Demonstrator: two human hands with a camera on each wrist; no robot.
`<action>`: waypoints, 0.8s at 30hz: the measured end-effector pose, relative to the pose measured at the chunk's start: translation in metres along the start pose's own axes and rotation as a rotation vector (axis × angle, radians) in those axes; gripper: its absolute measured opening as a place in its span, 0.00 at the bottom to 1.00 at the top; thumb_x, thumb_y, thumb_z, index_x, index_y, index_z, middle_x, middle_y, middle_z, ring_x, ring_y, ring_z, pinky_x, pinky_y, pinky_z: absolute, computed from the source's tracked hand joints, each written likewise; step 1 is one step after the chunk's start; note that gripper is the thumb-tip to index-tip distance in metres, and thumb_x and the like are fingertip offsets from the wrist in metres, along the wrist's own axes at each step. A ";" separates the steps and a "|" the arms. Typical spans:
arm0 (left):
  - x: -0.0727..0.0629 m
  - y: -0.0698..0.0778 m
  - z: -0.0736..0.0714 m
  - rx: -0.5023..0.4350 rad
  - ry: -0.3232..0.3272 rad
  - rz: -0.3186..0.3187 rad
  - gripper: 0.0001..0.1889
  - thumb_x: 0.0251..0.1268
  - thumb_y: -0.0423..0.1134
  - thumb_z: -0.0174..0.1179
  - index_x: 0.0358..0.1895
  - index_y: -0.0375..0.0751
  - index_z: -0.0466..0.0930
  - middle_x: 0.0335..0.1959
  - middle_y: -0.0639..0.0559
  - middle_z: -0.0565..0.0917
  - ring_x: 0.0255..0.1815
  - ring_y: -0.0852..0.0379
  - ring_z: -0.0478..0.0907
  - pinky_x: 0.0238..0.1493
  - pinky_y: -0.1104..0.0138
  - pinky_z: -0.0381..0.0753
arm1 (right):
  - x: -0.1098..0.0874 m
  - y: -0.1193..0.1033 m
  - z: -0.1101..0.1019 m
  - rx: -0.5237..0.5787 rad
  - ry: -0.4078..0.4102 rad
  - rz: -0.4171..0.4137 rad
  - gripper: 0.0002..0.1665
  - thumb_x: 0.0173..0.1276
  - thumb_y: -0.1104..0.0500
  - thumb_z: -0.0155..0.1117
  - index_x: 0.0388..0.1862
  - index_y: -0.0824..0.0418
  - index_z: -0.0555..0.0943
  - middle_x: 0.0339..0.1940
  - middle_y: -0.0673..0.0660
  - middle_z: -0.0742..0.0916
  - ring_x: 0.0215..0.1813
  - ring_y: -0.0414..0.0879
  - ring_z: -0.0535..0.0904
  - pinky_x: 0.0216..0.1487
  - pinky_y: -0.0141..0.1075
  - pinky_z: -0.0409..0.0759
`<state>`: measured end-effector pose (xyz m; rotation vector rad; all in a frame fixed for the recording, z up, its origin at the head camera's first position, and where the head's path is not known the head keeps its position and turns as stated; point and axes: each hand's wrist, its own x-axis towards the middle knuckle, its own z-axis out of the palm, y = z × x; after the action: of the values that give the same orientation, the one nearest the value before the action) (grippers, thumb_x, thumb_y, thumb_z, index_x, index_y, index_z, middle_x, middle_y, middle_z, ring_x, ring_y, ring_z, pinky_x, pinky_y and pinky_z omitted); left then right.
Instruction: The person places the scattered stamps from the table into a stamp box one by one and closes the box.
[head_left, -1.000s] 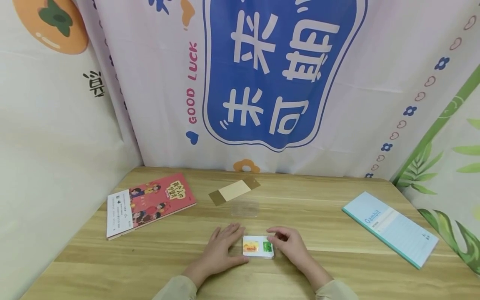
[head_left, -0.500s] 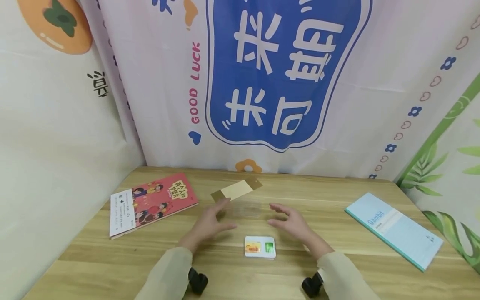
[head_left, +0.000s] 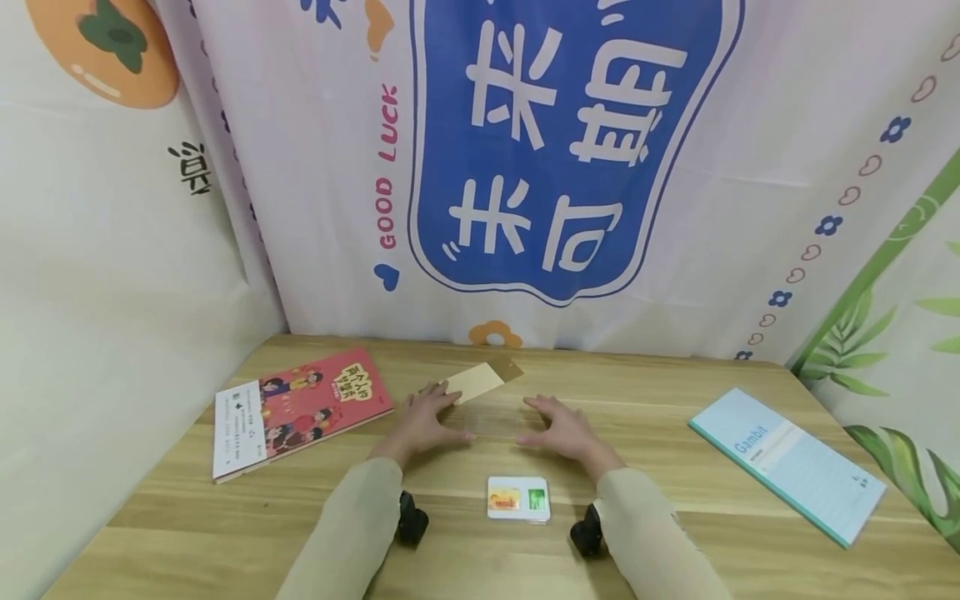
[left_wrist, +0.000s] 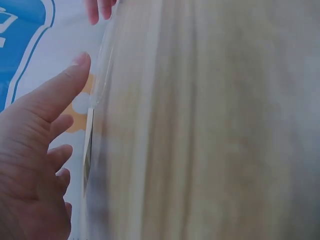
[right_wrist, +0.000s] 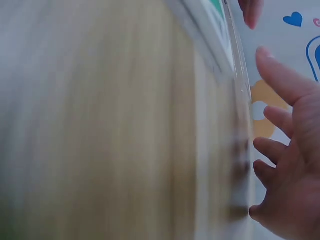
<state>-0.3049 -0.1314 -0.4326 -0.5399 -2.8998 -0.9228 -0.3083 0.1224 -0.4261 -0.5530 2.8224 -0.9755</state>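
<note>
A clear flat plastic piece (head_left: 492, 419) lies on the wooden table, hard to see against the grain. My left hand (head_left: 427, 425) reaches to its left end, thumb pointing inward, fingers over the near end of a brown and cream card sleeve (head_left: 474, 383). On the opposite side, my right hand (head_left: 561, 429) has its thumb and fingers spread at the right end. Both wrist views show the left hand (left_wrist: 30, 145) and the right hand (right_wrist: 295, 145) with loosely bent, parted fingers. Closer to me lies a small stack of white picture cards (head_left: 518, 498).
A red illustrated book (head_left: 307, 408) lies at the table's left. To the right is a pale blue Gambit notebook (head_left: 787, 462). A printed cloth (head_left: 337, 250) hangs behind the table (head_left: 622, 383). Black wrist cameras sit under both forearms.
Both hands have left the card stack and moved forward to the clear plastic piece. In the last half second they have drawn closer together around it. The cards stay on the table.
</note>
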 end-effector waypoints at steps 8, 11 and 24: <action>0.006 0.001 0.002 0.018 -0.057 -0.027 0.40 0.38 0.61 0.62 0.58 0.46 0.67 0.64 0.41 0.54 0.65 0.43 0.40 0.59 0.48 0.33 | 0.006 0.001 0.007 -0.044 0.019 -0.006 0.43 0.47 0.40 0.63 0.60 0.56 0.66 0.64 0.61 0.62 0.65 0.57 0.48 0.57 0.60 0.33; 0.006 -0.001 0.004 0.025 -0.068 -0.030 0.40 0.39 0.62 0.61 0.58 0.46 0.67 0.64 0.40 0.53 0.65 0.43 0.40 0.59 0.48 0.34 | 0.008 0.001 0.010 -0.074 0.012 -0.010 0.43 0.47 0.38 0.62 0.61 0.55 0.65 0.64 0.61 0.61 0.65 0.57 0.47 0.57 0.60 0.34; 0.005 -0.005 0.009 0.069 -0.057 -0.023 0.38 0.43 0.62 0.59 0.58 0.46 0.67 0.64 0.41 0.54 0.65 0.44 0.40 0.59 0.47 0.35 | 0.008 -0.004 0.015 -0.122 0.034 0.024 0.41 0.46 0.37 0.63 0.59 0.53 0.68 0.64 0.62 0.61 0.65 0.58 0.47 0.55 0.61 0.35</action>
<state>-0.3111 -0.1282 -0.4416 -0.5370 -2.9817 -0.8194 -0.3114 0.1079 -0.4349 -0.5182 2.9266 -0.8204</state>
